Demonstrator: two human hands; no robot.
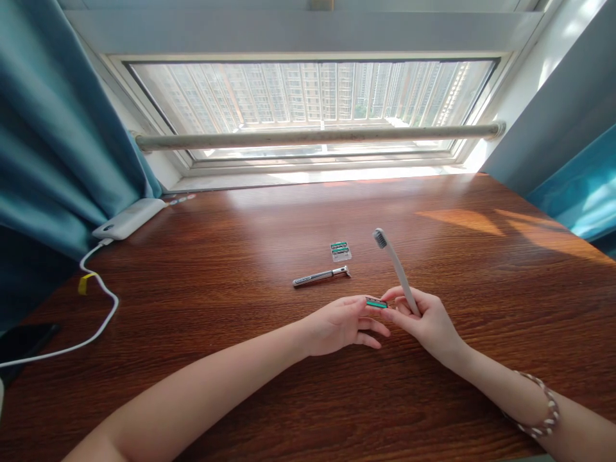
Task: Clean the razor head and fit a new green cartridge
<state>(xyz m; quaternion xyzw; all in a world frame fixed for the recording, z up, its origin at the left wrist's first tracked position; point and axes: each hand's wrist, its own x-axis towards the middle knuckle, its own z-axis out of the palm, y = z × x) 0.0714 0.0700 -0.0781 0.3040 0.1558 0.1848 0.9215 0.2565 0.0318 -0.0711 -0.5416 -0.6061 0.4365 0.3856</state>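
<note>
Between the thumb and finger of my left hand is a small razor cartridge with a green strip. The other left fingers are spread loosely below it. My right hand grips a pale toothbrush by its lower handle, the dark-bristled head tilted up and to the left. Thumb and fingertips of that same hand touch the cartridge's right end. Just beyond my hands, a silver and black razor handle lies on the table. Behind it sits a clear plastic case holding green-striped cartridges.
The brown wood-grain table reaches back to a window with a horizontal pipe. At the left edge lies a white power bank with a white cable. Blue curtains hang at both sides. A dark flat object is partly visible at lower left.
</note>
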